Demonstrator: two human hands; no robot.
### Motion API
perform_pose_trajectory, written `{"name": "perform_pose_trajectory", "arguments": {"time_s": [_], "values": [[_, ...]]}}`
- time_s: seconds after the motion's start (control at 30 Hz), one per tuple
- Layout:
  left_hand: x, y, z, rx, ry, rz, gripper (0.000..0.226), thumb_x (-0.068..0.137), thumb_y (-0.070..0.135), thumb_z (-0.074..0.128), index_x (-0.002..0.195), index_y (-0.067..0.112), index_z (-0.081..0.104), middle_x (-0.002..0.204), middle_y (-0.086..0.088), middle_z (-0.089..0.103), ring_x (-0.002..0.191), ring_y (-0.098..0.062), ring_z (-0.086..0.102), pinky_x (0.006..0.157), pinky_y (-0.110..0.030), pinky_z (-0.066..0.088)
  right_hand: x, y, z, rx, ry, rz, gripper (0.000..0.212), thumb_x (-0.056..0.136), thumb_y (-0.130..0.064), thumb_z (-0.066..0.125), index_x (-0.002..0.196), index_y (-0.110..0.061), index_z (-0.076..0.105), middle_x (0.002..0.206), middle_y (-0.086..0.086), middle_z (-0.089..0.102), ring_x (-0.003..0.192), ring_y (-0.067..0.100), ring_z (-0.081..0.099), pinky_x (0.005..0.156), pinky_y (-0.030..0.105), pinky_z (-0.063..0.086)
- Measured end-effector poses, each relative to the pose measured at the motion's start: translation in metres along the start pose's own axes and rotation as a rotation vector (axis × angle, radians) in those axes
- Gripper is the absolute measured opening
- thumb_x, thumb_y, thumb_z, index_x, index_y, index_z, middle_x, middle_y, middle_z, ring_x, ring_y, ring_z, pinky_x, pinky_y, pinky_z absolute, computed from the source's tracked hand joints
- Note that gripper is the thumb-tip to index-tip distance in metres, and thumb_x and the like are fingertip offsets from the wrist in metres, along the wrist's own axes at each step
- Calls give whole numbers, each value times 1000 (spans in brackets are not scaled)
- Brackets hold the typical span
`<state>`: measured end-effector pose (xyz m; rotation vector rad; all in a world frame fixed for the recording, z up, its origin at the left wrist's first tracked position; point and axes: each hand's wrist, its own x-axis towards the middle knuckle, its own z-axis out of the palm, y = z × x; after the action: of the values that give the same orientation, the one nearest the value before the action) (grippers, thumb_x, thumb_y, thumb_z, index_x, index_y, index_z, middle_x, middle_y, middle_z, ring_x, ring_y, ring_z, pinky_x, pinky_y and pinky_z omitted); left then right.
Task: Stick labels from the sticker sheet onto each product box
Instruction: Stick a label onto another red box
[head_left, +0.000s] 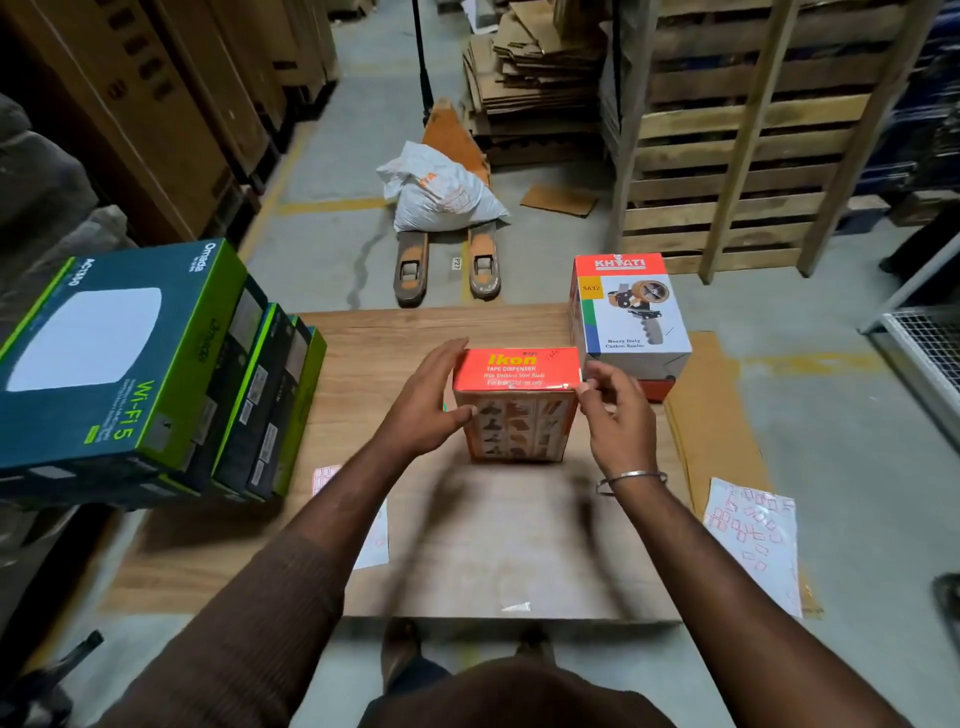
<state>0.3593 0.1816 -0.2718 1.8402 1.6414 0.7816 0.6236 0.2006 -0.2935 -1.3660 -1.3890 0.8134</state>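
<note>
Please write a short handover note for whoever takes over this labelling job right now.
Left hand: grips the left side of the orange Ikon box at the table's middle.
Right hand: at the box's top right corner, fingertips pinched; whether it holds a label is unclear.
Sticker sheet lies at the table's right edge; another sheet lies partly under the left forearm.
Khyati box stands behind on the right; Wi-Fi boxes are stacked on the left.
Done: no applied labels can be made out.
Left: label every box.

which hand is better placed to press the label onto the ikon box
Right. The right hand pinches something small at the Ikon box top corner, while the left hand braces the box's other side.
</note>
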Motion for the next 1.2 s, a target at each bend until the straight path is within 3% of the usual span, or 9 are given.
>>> {"name": "perform_pose_trajectory", "arguments": {"time_s": [0.1,0.27,0.43,0.6,0.8,0.87,1.0,1.2], "values": [[-20,-10,2,-59,66,-74,92,81,29,75,162,23,32,164,3,36,150,-15,37,120,-48,40,-9,-7,-5,16,64,-60,29,98,-11,66,127,-17,69,115,1,63,101,-1,62,75,7,47],[-92,-39,18,-159,134,-248,85,82,28,73,159,30,36,156,11,42,140,-6,46,108,-34,48,-27,-13,-5,11,40,-138,37,94,-1,63,125,-20,68,116,-3,62,101,15,63,75,18,49],[-181,-88,29,-148,133,-442,78,82,40,72,154,25,44,151,8,51,138,-11,51,109,-44,51,-48,-22,6,-4,-42,-276,36,92,8,59,119,-12,71,109,2,61,99,21,62,83,32,50],[-238,-123,22,-49,146,-592,59,86,38,67,141,20,59,136,6,59,123,-16,60,102,-47,54,-75,-27,43,-25,-260,-357,27,89,3,59,105,-13,74,102,-1,64,99,18,63,82,29,49],[-259,-151,2,58,140,-725,45,90,16,76,134,12,65,125,0,62,112,-19,62,98,-32,48,-127,-1,117,-156,-627,-275,26,91,-6,56,105,-22,72,101,-8,61,97,16,61,82,34,51],[-261,-156,-2,34,166,-782,40,89,14,77,128,14,67,116,4,63,104,-15,60,91,-29,46,-148,13,144,-269,-815,-216,28,89,-14,54,109,-20,72,108,-6,63,104,19,61,90,37,51],[-268,-163,-4,-209,268,-957,26,89,10,76,114,16,70,97,0,73,93,-18,68,86,-34,53,-182,27,189,-457,-1078,-108,48,86,-26,51,129,-12,66,136,4,61,123,27,57,105,27,39],[-277,-178,-14,-313,222,-971,22,91,14,76,111,19,69,98,1,72,94,-17,67,85,-28,50,-207,39,236,-617,-1162,-126,76,92,-23,63,160,-13,32,168,9,29,156,24,25,126,31,18]]}}
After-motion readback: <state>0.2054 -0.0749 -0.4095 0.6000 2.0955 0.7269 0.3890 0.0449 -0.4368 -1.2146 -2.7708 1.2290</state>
